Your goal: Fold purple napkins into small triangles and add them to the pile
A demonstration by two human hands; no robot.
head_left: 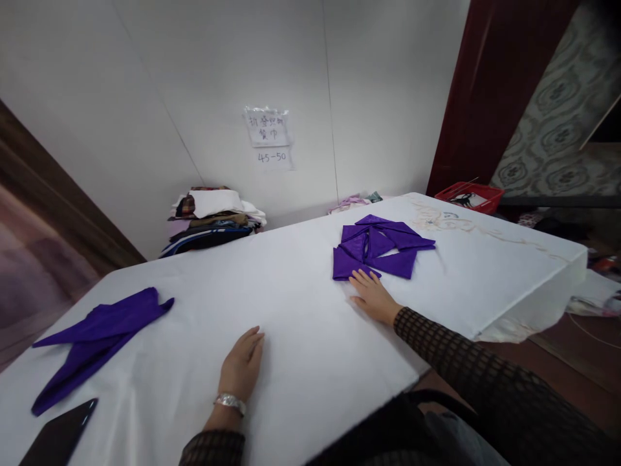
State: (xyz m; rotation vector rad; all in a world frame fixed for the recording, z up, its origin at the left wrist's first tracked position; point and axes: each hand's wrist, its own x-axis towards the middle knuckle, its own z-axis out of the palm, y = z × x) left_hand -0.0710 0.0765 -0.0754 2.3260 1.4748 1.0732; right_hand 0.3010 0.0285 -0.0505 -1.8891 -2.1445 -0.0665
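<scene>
dark phone-like slab [61, 433] at the near left of the white table [301, 382], then the person's left hand [241, 366], empty, fingers loosely together. Loose purple cloth [104, 330] lying off to its left. Right hand [373, 296] has its fingers slightly spread, tips on the near edge of some folded purple cloths [400, 264], clothes pile [213, 220] way back by the wall [388, 97]

Paper signs [268, 133] hang above piled clothes [216, 217], a red basket [493, 202] farther right.
</scene>
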